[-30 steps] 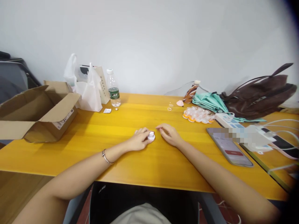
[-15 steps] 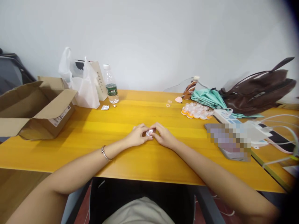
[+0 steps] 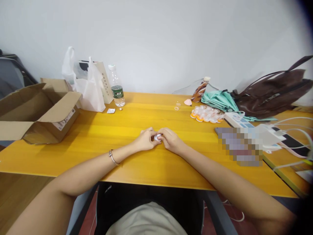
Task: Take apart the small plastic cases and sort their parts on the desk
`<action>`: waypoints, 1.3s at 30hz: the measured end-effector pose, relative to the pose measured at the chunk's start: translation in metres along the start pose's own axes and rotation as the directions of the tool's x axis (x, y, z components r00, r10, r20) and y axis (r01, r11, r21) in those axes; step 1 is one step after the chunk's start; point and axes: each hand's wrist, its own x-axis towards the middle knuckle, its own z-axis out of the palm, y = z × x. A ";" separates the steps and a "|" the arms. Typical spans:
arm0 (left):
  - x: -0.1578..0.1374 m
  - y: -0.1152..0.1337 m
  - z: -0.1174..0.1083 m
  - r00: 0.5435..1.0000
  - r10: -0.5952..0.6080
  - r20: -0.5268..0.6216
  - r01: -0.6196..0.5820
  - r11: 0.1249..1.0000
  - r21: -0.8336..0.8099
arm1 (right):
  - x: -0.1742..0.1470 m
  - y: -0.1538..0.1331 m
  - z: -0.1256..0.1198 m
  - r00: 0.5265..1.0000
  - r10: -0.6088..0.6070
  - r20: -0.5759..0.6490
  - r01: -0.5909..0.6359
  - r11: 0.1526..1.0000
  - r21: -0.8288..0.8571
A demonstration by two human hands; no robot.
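Small white capsule (image 3: 157, 137) pinched between the closed fingertips of left hand (image 3: 146, 141) and right hand (image 3: 171, 141), equally near, low over the yellow table (image 3: 97, 137), its long axis indiscernible.

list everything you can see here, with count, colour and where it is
small round white plastic cup: 1, white, table centre, between both hands
yellow wooden table: 1, yellow, foreground
open cardboard box: 1, brown, far left
white plastic bag: 1, white, back left
clear water bottle: 1, green label, beside bag
cluster of small orange-based cups: several, right of centre
teal folded umbrella: 1, back right
brown leather bag: 1, far right
left hand: holds cup
right hand: holds cup
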 end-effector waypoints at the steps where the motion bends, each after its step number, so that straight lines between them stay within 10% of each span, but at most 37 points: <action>1: 0.000 0.000 0.000 1.000 -0.001 0.000 0.001 1.000 -0.001 | 0.000 0.000 0.000 1.000 0.000 -0.002 0.000 1.000 0.004; 7: -0.001 0.002 0.000 1.000 -0.006 0.004 0.005 1.000 0.011 | 0.000 0.001 0.001 0.999 0.021 -0.023 -0.020 0.999 0.045; 11: 0.001 -0.002 0.003 1.000 0.001 0.005 -0.002 1.000 0.011 | 0.005 -0.005 0.000 0.940 0.199 -0.277 -0.178 0.979 0.096; 15: 0.003 -0.008 0.002 0.999 0.030 0.026 -0.029 0.999 -0.019 | 0.009 -0.007 0.005 0.945 0.265 -0.190 -0.212 0.942 0.261; 24: -0.009 -0.010 -0.019 0.978 0.152 0.140 -0.135 0.983 -0.121 | 0.012 0.001 -0.007 0.723 0.638 -0.264 -0.338 0.661 0.670; 30: -0.011 0.003 -0.027 0.982 0.151 0.109 -0.139 0.984 -0.114 | 0.021 -0.015 -0.012 0.781 0.602 -0.169 -0.322 0.619 0.716; 39: -0.007 0.015 -0.032 0.958 0.039 -0.285 -0.221 0.734 -0.642 | 0.053 -0.039 -0.020 0.854 0.520 -0.002 -0.282 0.467 0.838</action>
